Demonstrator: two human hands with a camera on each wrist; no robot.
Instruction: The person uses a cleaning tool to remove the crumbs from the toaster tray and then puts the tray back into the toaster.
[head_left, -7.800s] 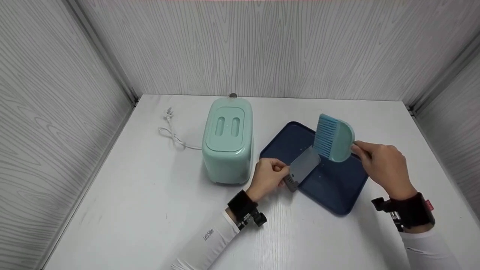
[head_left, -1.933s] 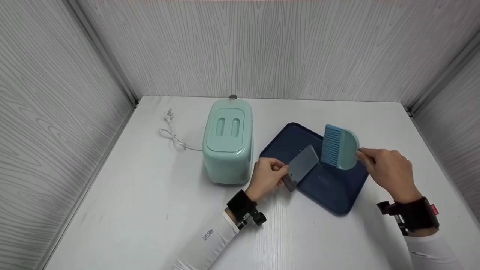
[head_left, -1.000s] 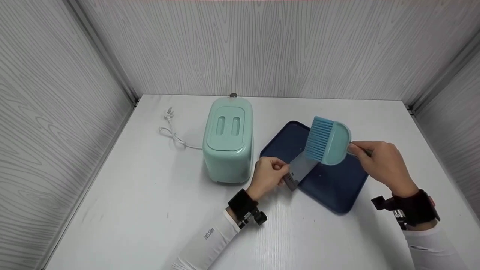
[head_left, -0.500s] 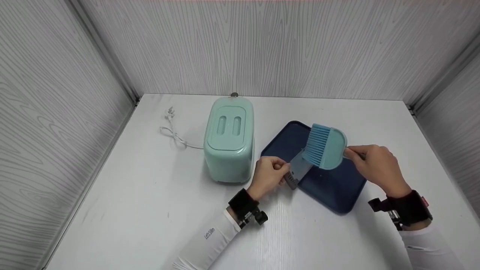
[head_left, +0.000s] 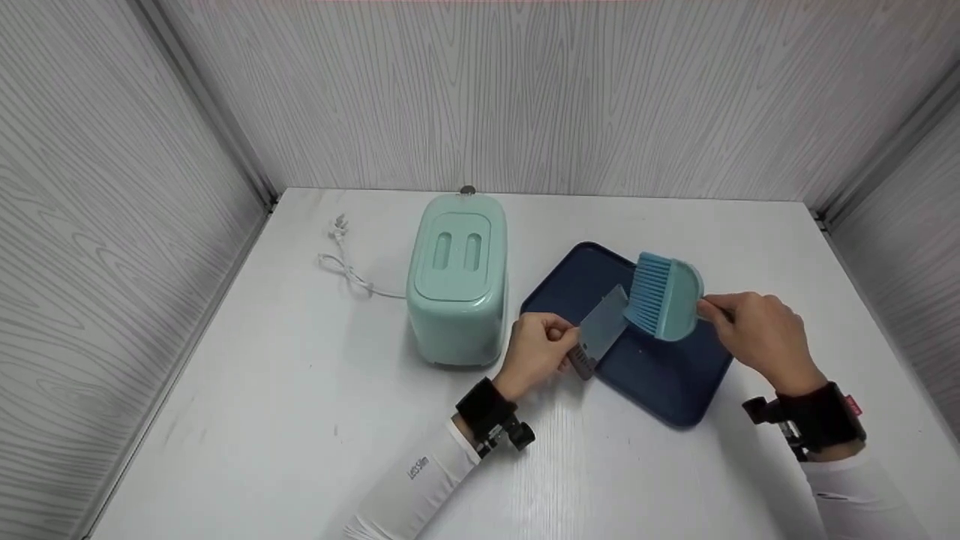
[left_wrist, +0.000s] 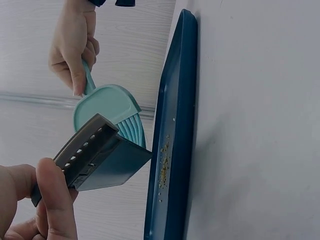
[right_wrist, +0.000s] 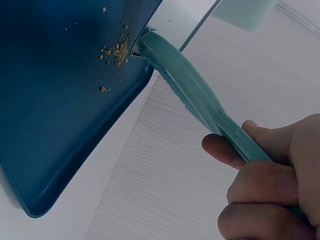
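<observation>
My left hand [head_left: 536, 349] pinches the dark slotted end of a flat metal crumb tray [head_left: 604, 322], tilted over a navy tray [head_left: 667, 390]. My right hand [head_left: 765, 334] grips the handle of a mint-green brush [head_left: 682, 300] with blue bristles. In the right wrist view the bristle end of the brush [right_wrist: 185, 75] meets the lower corner of the crumb tray [right_wrist: 175, 20]. Below that corner, yellow-brown crumbs [right_wrist: 120, 52] lie in a small heap on the navy tray. The left wrist view also shows crumbs [left_wrist: 164, 167] there.
A mint-green toaster [head_left: 457, 300], its lid on top, stands just left of the navy tray. Its white cord and plug [head_left: 341, 259] lie on the white table [head_left: 300, 420] further left. Pale wood-grain walls [head_left: 525, 97] enclose the back and both sides.
My right hand has swept the brush back and forth across the crumb tray; over the last half second it shifted slightly right, uncovering more metal. My left hand has stayed nearly still.
</observation>
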